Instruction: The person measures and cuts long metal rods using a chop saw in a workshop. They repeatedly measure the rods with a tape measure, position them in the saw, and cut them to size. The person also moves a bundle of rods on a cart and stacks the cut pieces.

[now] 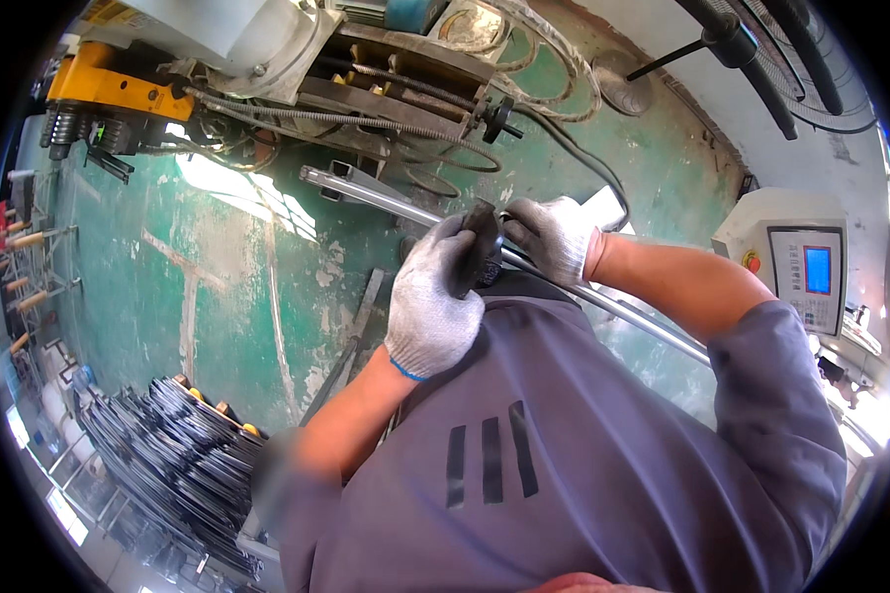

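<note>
My left hand (433, 301), in a pale knit glove with a blue cuff edge, is closed around a dark, flat-sided piece (482, 247) in front of my waist. Its exact kind cannot be made out. Just to the right, my right hand (556, 235), gloved in white with darkened fingertips, is curled with its fingers together against the dark piece's side. Whatever sits within those fingers is hidden. A long shiny metal bar (643, 321) runs slantwise beneath both hands, from the upper left toward my right elbow.
A machine with a screw and black hand knob (501, 119) stands ahead, its cables looping nearby. At left is a yellow machine part (119, 87). A stack of dark strips (178, 465) lies lower left. A control box with a blue screen (818, 270) is at right, below a black-framed fan (732, 44).
</note>
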Motion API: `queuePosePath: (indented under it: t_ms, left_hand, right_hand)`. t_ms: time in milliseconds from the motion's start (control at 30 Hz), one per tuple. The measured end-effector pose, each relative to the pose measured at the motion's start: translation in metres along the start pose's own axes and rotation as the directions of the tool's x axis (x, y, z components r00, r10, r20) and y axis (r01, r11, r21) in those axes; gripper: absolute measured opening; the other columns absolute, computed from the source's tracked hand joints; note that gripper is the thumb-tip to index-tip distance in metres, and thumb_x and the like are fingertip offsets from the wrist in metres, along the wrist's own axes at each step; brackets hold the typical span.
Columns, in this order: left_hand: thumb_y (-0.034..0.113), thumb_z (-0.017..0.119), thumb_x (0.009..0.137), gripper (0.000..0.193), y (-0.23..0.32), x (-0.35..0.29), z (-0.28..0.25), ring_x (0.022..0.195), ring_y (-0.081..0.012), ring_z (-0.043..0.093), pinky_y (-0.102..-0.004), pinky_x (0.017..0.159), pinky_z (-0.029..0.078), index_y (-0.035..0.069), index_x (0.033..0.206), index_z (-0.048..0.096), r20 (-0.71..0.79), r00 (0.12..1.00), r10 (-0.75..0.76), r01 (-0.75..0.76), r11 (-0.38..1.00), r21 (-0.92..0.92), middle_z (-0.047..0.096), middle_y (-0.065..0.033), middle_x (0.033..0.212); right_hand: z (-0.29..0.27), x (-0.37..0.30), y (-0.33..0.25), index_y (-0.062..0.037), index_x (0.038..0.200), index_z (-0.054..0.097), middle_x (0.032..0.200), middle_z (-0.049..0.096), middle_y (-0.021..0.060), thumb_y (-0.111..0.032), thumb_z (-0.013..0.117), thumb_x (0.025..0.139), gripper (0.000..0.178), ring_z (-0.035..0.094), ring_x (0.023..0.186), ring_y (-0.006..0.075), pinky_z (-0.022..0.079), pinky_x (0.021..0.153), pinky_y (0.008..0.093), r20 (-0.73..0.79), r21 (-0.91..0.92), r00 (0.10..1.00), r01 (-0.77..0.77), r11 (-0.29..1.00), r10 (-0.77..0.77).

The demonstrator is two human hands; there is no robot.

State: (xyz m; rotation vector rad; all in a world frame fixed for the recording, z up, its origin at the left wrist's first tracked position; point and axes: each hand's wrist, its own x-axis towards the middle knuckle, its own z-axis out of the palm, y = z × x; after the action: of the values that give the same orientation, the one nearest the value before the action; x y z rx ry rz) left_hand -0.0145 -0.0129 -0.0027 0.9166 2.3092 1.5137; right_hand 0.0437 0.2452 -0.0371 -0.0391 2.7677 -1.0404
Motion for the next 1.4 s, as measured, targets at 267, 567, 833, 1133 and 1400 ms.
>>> queuePosePath:
  t_ms: [267, 567, 833, 1133, 1400]
  left_hand:
    - [-0.013, 0.068, 0.076, 0.058, 0.004, 0.003, -0.003, 0.136, -0.0483, 0.071, -0.0486, 0.117, 0.056, -0.009, 0.134, 0.071, 0.048, 0.998, -0.039, 0.038, 0.999, 0.009, 0.07, -0.031, 0.147]
    - [-0.012, 0.058, 0.081, 0.053, 0.011, 0.002, -0.002, 0.143, -0.0328, 0.068, -0.0378, 0.119, 0.051, -0.011, 0.132, 0.071, 0.084, 0.979, -0.184, 0.189, 0.981, -0.053, 0.068, -0.0289, 0.154]
    - [-0.012, 0.066, 0.084, 0.051, 0.007, -0.001, 0.002, 0.139, -0.0397, 0.071, -0.0427, 0.118, 0.055, -0.011, 0.134, 0.072, 0.055, 0.986, -0.156, 0.158, 0.987, -0.021, 0.07, -0.0288, 0.152]
    - [-0.012, 0.058, 0.086, 0.056, 0.02, 0.01, -0.001, 0.137, -0.0246, 0.07, -0.0349, 0.118, 0.052, -0.014, 0.141, 0.069, 0.11, 0.961, -0.255, 0.256, 0.967, 0.005, 0.072, -0.0242, 0.151]
    - [-0.009, 0.066, 0.08, 0.053, 0.022, 0.009, -0.005, 0.135, -0.0446, 0.074, -0.0431, 0.116, 0.057, -0.01, 0.133, 0.074, 0.09, 0.956, -0.28, 0.284, 0.958, -0.043, 0.073, -0.0303, 0.147]
  right_hand:
    - [0.031, 0.034, 0.064, -0.0108, 0.105, 0.073, 0.079, 0.07, 0.0163, -0.024, 0.077, 0.101, 0.014, 0.071, 0.073, 0.0439, 0.057, 0.066, 0.0521, -0.119, 0.055, 0.897, 0.434, 0.899, -0.425]
    - [0.05, 0.078, 0.088, -0.0095, 0.105, 0.073, 0.088, 0.07, 0.0145, -0.033, 0.078, 0.098, 0.025, 0.069, 0.081, 0.0433, 0.057, 0.076, 0.052, -0.228, 0.066, 0.735, 0.666, 0.743, -0.638]
    - [0.043, 0.017, 0.049, -0.0043, 0.114, 0.082, 0.099, 0.08, 0.0158, -0.043, 0.081, 0.105, 0.04, 0.075, 0.091, 0.0331, 0.059, 0.088, 0.0448, -0.173, 0.375, 0.984, 0.025, 0.927, 0.044]
    - [0.065, 0.04, 0.027, 0.0003, 0.11, 0.085, 0.079, 0.07, -0.0001, -0.039, 0.078, 0.112, 0.04, 0.056, 0.07, 0.0077, 0.047, 0.062, 0.0313, 0.058, 0.811, 0.915, -0.276, 0.516, 0.398]
    - [0.065, 0.041, 0.018, 0.0038, 0.104, 0.084, 0.076, 0.075, 0.0084, -0.04, 0.081, 0.108, 0.044, 0.062, 0.071, 0.0104, 0.054, 0.066, 0.0354, -0.075, 0.759, 0.896, -0.233, 0.608, 0.437]
